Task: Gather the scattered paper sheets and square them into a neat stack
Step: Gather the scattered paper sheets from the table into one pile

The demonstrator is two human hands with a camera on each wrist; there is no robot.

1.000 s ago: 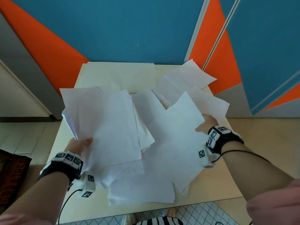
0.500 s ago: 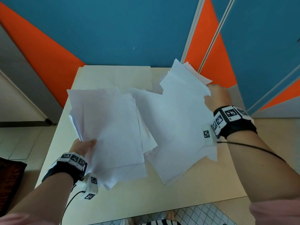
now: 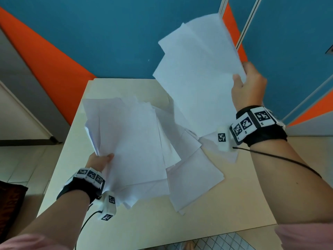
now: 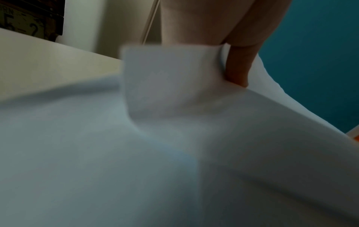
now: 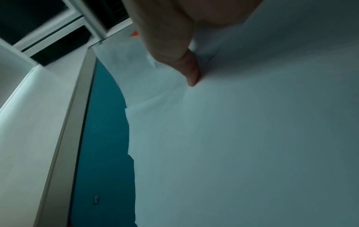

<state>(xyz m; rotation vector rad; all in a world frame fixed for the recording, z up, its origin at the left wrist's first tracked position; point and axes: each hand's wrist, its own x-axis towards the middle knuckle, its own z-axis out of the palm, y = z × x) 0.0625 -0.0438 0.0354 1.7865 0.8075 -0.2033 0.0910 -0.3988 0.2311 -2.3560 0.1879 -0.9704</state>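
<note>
Two bundles of white paper are in your hands, both up off the bench. Your left hand grips the left bundle at its near left corner, thumb on top and pinching; the left wrist view shows a finger tucked against a curled sheet edge there. These sheets are plain, thin and matte, fanned unevenly so their far edges step out of line, and their near corners droop limp below your wrist. Your right hand holds the right bundle higher and farther, raised in front of the blue wall; its grip is clenched on the bundle's right edge, thumb across the front. In the right wrist view a fingertip presses into the paper and small creases radiate from it. This bundle is also ragged, with offset corners at its far end and a motion-blurred top edge. Its lower sheets hang down and overlap the right side of the left bundle; you cannot tell whether the lowest sheets touch the bench. Smooth and pale cream, the bench is rectangular. Behind it the wall carries flat blue and orange panels meeting along diagonal lines, with a pale vertical strip at the far right. Black wrist bands with square printed markers wrap both your wrists.
</note>
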